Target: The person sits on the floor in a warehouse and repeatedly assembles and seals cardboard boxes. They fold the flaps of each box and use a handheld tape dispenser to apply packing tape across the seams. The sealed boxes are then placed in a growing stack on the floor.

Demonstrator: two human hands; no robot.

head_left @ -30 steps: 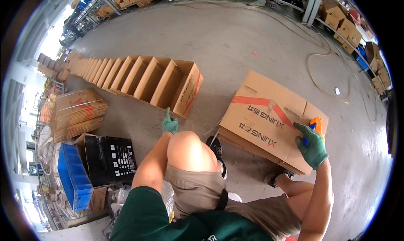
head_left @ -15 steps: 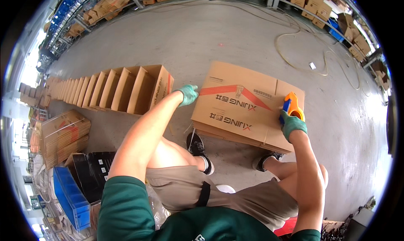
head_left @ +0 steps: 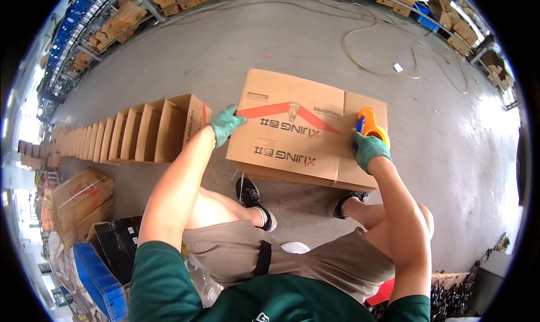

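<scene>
On the grey floor point(head_left: 304, 40), ahead of the person's two dark shoes point(head_left: 247, 193), lies a pile of flattened brown cartons, its top carton point(head_left: 275, 139) crossed by a bent red stripe. The gloved left hand point(head_left: 225, 125) touches this carton's left edge, a digit over the upper face; whether its fingers pinch the board cannot be told. The gloved right hand point(head_left: 372, 149) has its fingers wrapped around an orange-and-blue tape dispenser point(head_left: 368, 117) over the carton's right-hand part; contact between tool and board is unclear. Left of the pile, a row of open cartons point(head_left: 197, 119) recedes leftward; nearer the person are a strapped carton bundle point(head_left: 83, 206), a black box point(head_left: 118, 246) and a blue bin point(head_left: 98, 282).
</scene>
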